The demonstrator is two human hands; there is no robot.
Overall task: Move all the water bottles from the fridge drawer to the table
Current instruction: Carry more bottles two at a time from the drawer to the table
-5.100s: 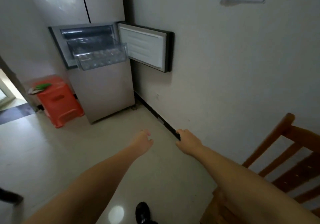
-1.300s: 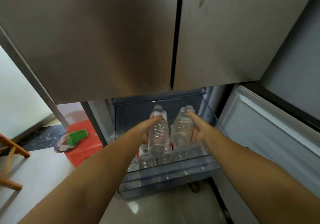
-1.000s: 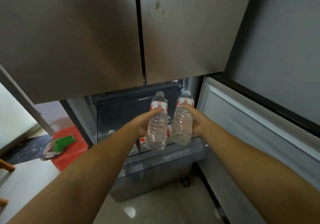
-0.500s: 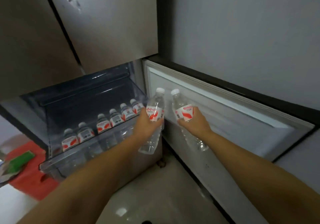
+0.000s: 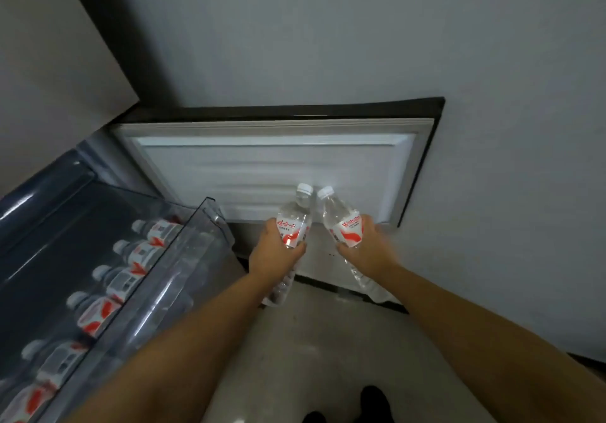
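Bottles are clamped one in each fist, left hand (image 5: pixel 273 254) and right hand (image 5: pixel 367 249), caps toward twelve o'clock, while the rest lie in the drawer (image 5: pixel 183 258) at nine o'clock.

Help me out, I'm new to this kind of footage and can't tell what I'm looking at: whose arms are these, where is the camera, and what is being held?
No machine is involved: a person works bare-handed. The one camera sits on their head, looking forward and down, so both arms reach into the picture from below.

The left hand grips one water bottle around its label. The right hand grips another bottle the same way. Both bottles are clear, with white caps and red-and-white labels, and their caps lean toward each other.

At left is the pulled-out clear fridge drawer, with a row of more bottles inside. Behind the hands is the white inner side of the open fridge door, which lies back against the grey wall. Below is the pale floor. No table is in view.
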